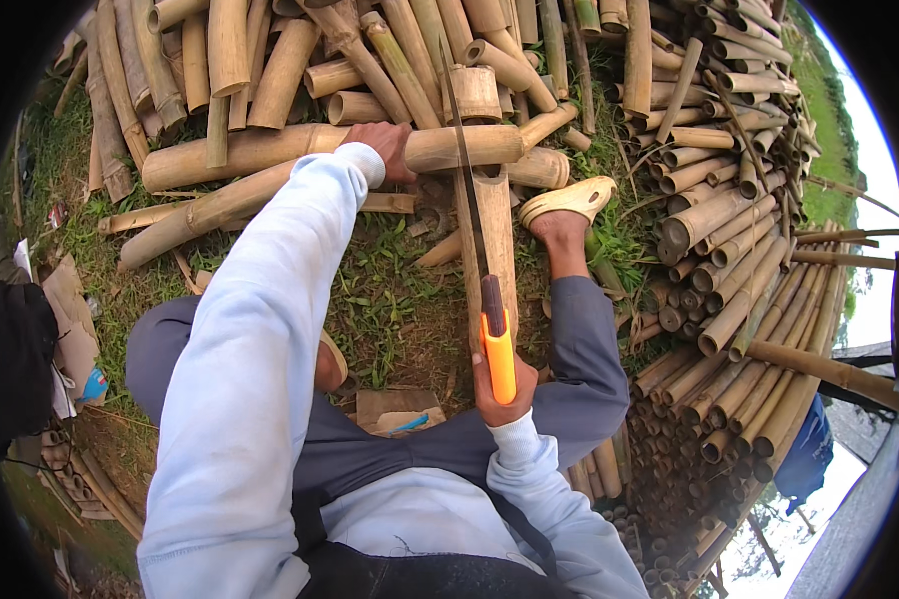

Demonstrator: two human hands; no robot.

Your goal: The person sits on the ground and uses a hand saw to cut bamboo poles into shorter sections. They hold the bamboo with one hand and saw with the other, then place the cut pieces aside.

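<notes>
My right hand (503, 391) is closed around the orange handle of a handsaw (497, 349). The saw's long dark blade points away from me and crosses over a bamboo pole (484, 146) near its right end. My left hand (382, 148) grips that same pole just left of the blade. Beneath the pole, a thick bamboo post (496, 230) runs back toward me under the saw. My left forearm hides how the pole continues to the left. Whether the teeth have cut into the pole cannot be made out.
Cut bamboo pieces (285, 75) lie heaped at the far side. A tall stack of bamboo tubes (704, 225) fills the right. My sandalled right foot (569, 205) rests beside the post. Torn cardboard (70, 314) lies on the left, and a blue strip (410, 424) lies between my legs.
</notes>
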